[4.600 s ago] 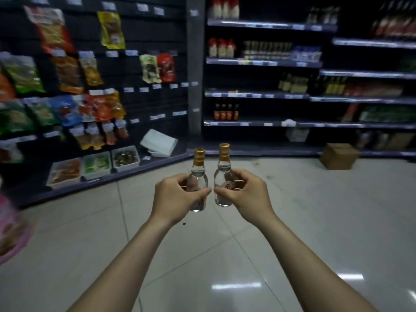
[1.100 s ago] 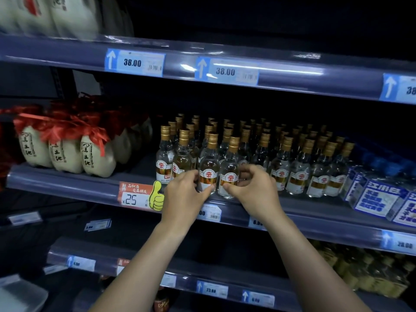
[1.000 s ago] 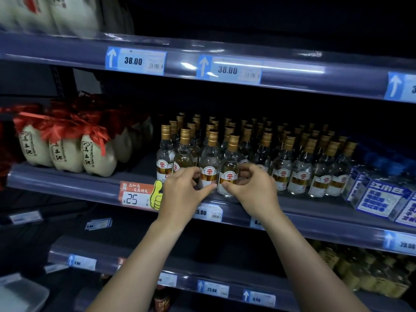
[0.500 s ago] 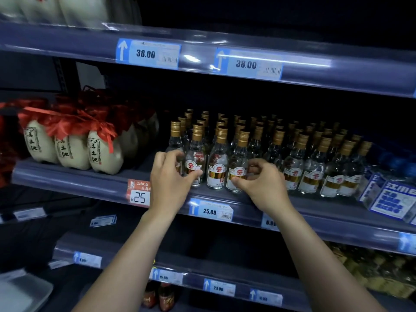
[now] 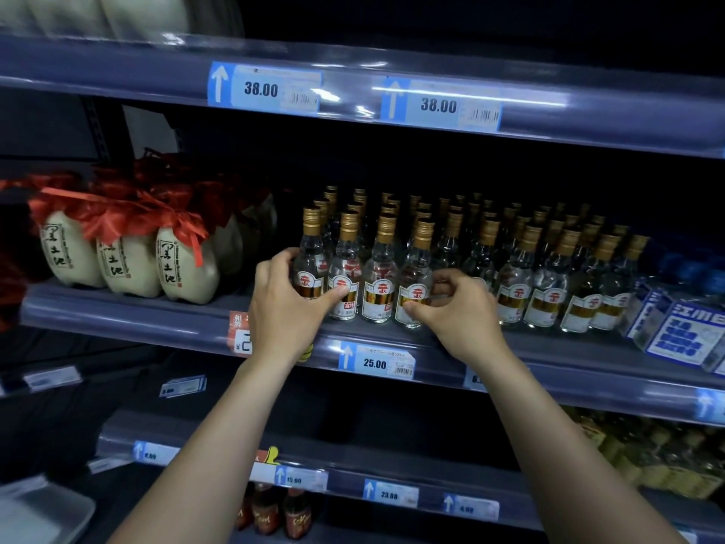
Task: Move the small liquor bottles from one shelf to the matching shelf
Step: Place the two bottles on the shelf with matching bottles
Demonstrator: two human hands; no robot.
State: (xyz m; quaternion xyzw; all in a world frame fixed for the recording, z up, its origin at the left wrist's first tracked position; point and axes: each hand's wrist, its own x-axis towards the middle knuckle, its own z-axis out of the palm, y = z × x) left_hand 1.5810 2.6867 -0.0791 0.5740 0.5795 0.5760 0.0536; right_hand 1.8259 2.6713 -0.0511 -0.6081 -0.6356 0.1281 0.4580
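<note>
Several small clear liquor bottles with gold caps and red-gold labels stand in rows on the middle shelf point(image 5: 157, 321). My left hand point(image 5: 284, 312) wraps around the leftmost front bottle point(image 5: 312, 257). Its thumb lies across the label of the second bottle point(image 5: 345, 265). My right hand point(image 5: 457, 314) pinches the fourth front bottle point(image 5: 416, 268), thumb on the label and fingers at its right side. The third bottle point(image 5: 378, 284) stands untouched between my hands. All these bottles are upright on the shelf.
White ceramic jars with red ribbon tops point(image 5: 184, 265) stand to the left on the same shelf. Blue-and-white boxes point(image 5: 682, 335) lie at the right. The upper shelf rim point(image 5: 588, 111) hangs close above. Dark bottles point(image 5: 270, 512) and yellowish bottles point(image 5: 647, 461) are below.
The two bottles I carried across the aisle now stand in the front row. Within the last second my left hand slid left to the end bottle; my right hand stayed on its bottle.
</note>
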